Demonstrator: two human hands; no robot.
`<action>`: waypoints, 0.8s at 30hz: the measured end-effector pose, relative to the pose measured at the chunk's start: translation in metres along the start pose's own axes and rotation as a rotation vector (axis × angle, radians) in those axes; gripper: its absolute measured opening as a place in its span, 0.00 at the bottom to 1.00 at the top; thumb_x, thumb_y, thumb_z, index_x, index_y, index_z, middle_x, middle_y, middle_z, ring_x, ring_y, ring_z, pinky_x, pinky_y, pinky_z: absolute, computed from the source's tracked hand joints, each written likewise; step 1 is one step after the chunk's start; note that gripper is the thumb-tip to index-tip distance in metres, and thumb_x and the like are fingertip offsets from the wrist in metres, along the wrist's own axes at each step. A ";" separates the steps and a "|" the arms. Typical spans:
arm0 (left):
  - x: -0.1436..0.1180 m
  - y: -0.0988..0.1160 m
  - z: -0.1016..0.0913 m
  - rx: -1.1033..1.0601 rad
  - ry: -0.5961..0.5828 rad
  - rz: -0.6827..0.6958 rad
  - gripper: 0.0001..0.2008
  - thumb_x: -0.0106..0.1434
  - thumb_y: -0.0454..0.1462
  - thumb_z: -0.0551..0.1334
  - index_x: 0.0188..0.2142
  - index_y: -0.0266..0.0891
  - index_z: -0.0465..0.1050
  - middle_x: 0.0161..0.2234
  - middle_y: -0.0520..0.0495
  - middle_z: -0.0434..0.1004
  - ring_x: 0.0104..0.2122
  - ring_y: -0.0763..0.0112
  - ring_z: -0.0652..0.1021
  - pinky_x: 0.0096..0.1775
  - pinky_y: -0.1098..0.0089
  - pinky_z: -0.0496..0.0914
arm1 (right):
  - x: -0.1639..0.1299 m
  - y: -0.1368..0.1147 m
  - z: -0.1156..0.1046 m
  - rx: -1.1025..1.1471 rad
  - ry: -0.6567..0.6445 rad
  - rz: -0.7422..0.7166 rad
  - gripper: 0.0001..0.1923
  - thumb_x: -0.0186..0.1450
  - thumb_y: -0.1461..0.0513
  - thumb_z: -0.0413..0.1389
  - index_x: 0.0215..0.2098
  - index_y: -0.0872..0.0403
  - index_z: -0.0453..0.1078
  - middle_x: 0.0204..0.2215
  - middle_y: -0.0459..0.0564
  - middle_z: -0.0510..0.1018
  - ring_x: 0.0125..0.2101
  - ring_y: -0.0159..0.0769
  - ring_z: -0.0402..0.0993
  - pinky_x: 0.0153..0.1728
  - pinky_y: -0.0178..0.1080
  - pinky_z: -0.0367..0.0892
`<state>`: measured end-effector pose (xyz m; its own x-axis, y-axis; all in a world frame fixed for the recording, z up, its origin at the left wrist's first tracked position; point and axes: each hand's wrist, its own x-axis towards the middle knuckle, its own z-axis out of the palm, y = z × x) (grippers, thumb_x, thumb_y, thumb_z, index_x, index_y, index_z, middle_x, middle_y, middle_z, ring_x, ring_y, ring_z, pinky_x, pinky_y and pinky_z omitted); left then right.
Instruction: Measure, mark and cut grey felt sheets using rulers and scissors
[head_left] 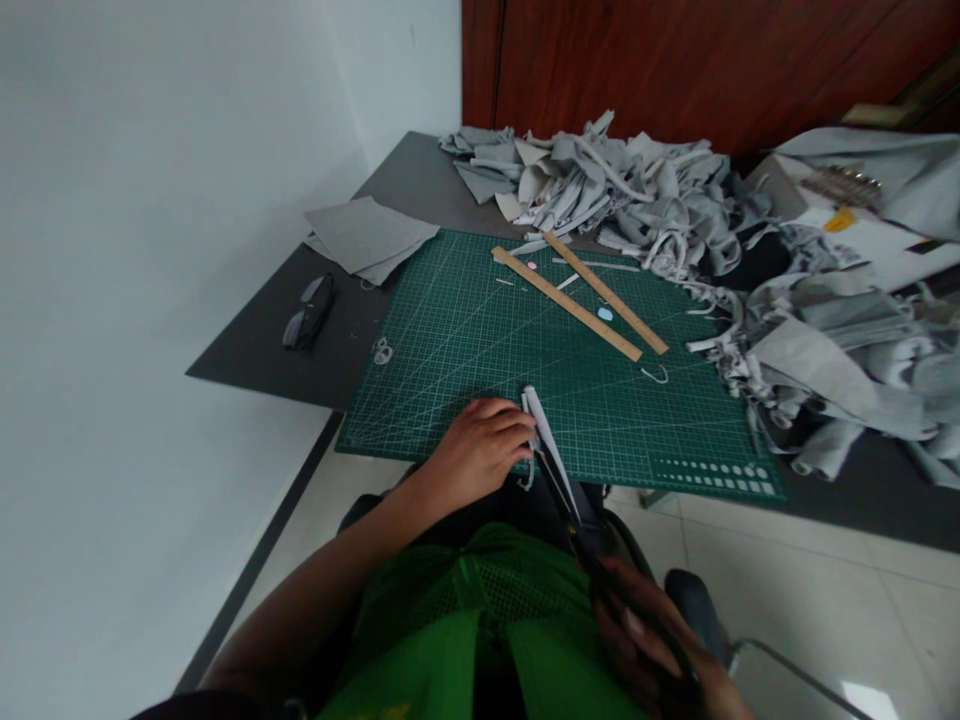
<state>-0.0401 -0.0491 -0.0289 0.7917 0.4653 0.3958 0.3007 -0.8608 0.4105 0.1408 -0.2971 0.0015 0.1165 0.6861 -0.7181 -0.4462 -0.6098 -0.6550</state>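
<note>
My left hand (476,450) rests at the near edge of the green cutting mat (465,330) and pinches a narrow strip of grey felt (541,420). Low at the right, my right hand (649,650) grips the handles of dark scissors (566,500). The blades point up toward the strip and lie along it, right beside my left fingers. Two wooden rulers (570,303) lie crossed on the far part of the mat, with small bits of chalk and felt trimmings between them.
A big heap of grey felt offcuts (675,210) covers the back and right of the dark table. Flat grey felt sheets (367,238) and dark glasses (307,312) lie left of the mat. White wall at left, wooden panel behind, tiled floor and chair below.
</note>
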 end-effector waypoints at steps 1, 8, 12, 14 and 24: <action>0.001 0.001 -0.001 0.002 -0.003 0.000 0.06 0.73 0.37 0.63 0.47 0.43 0.78 0.52 0.50 0.82 0.54 0.61 0.76 0.54 0.58 0.69 | 0.000 0.002 -0.002 0.026 -0.013 0.002 0.36 0.55 0.41 0.71 0.55 0.47 0.73 0.23 0.40 0.67 0.17 0.25 0.55 0.17 0.30 0.52; 0.002 0.000 -0.008 0.041 -0.093 0.082 0.14 0.75 0.35 0.59 0.57 0.42 0.75 0.55 0.48 0.80 0.54 0.60 0.75 0.54 0.57 0.69 | 0.004 0.011 -0.013 0.185 -0.036 0.044 0.37 0.54 0.44 0.72 0.57 0.48 0.71 0.23 0.41 0.70 0.16 0.23 0.57 0.16 0.28 0.52; -0.001 -0.002 -0.011 0.110 -0.136 0.117 0.12 0.75 0.36 0.58 0.55 0.41 0.76 0.55 0.47 0.80 0.53 0.59 0.75 0.54 0.57 0.70 | 0.004 0.008 -0.010 0.193 -0.070 0.029 0.36 0.56 0.45 0.72 0.57 0.49 0.72 0.23 0.40 0.69 0.16 0.23 0.57 0.16 0.28 0.51; -0.003 -0.001 -0.011 0.149 -0.145 0.129 0.11 0.75 0.37 0.59 0.53 0.39 0.76 0.55 0.47 0.80 0.53 0.59 0.76 0.55 0.57 0.70 | 0.004 0.007 -0.008 0.199 -0.081 0.029 0.36 0.55 0.44 0.73 0.56 0.49 0.73 0.23 0.40 0.69 0.16 0.22 0.56 0.16 0.27 0.51; -0.007 -0.003 -0.009 0.212 -0.146 0.222 0.13 0.74 0.34 0.59 0.54 0.39 0.76 0.59 0.46 0.78 0.62 0.62 0.72 0.62 0.58 0.67 | 0.002 0.004 -0.005 0.178 -0.056 0.027 0.37 0.53 0.44 0.74 0.55 0.50 0.72 0.23 0.40 0.71 0.16 0.22 0.59 0.16 0.27 0.53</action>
<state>-0.0516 -0.0477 -0.0261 0.9133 0.2408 0.3286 0.2046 -0.9686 0.1413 0.1440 -0.2997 -0.0038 0.0550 0.6942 -0.7177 -0.5990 -0.5521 -0.5799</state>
